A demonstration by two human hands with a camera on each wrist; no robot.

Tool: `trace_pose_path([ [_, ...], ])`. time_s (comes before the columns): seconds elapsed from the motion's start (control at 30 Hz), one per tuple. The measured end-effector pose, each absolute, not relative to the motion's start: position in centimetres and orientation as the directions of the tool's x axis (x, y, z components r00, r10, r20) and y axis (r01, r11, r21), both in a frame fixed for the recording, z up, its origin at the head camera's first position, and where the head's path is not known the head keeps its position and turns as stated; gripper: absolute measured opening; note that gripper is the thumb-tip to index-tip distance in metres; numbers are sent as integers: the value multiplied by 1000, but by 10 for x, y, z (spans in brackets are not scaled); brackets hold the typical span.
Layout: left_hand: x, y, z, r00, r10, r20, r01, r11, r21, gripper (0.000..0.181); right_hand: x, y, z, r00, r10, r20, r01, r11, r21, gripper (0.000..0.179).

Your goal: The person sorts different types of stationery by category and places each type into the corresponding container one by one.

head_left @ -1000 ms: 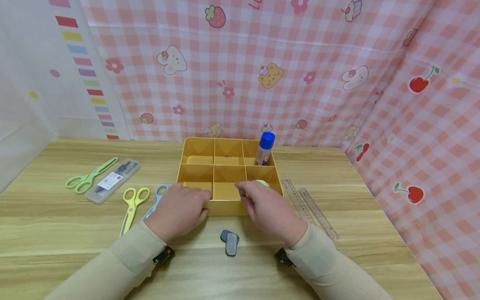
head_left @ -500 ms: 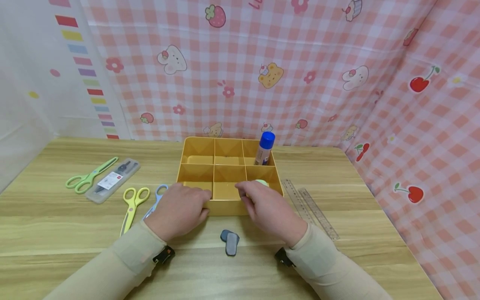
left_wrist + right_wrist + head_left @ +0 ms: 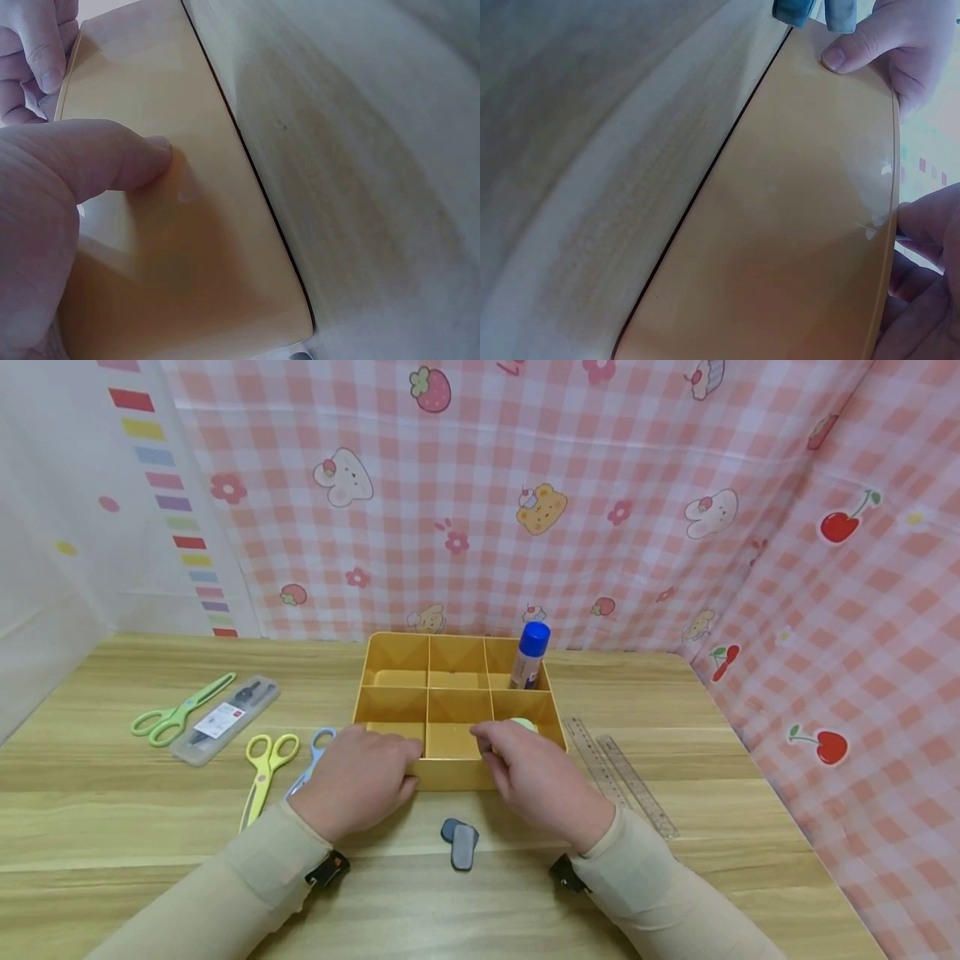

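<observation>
Box (image 3: 457,776) seems light yet stiff, best held where left hand (image 3: 363,781) grips its front wall (image 3: 217,255); whether right hand (image 3: 543,781) grips is unclear.

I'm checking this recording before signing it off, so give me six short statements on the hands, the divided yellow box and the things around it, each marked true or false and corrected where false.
1. The blue-capped tube stands in the back right compartment of the yellow box. True.
2. The yellow scissors lie inside the box. False: these scissors lie on the table, left of the box.
3. The left hand has its thumb on the outside of the box's front wall. True.
4. The two grey pieces lie apart. False: one partly covers the other.
5. Two clear rulers lie right of the box. True.
6. The right hand lies flat on the table. False: the right hand is at the box's front right part, fingers bent.
</observation>
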State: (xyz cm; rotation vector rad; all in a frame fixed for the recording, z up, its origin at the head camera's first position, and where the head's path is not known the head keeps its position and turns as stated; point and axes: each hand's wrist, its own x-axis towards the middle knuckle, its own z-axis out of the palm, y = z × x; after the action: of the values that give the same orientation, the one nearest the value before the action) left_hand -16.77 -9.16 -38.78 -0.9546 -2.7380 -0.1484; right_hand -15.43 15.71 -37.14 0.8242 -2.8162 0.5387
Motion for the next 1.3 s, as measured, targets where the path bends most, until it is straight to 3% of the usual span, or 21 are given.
trace_pose_path([
  [0.8, -169, -92, -389, -761, 602, 242, 623, 782, 17, 19, -154, 157, -370, -844, -492, 215, -535, 800, -270, 22],
  [1.3, -169, -92, -389, -762, 603, 237, 622, 783, 4, 21, -147, 157, -368, -745, -548, 380, -643, 741, -191, 16],
])
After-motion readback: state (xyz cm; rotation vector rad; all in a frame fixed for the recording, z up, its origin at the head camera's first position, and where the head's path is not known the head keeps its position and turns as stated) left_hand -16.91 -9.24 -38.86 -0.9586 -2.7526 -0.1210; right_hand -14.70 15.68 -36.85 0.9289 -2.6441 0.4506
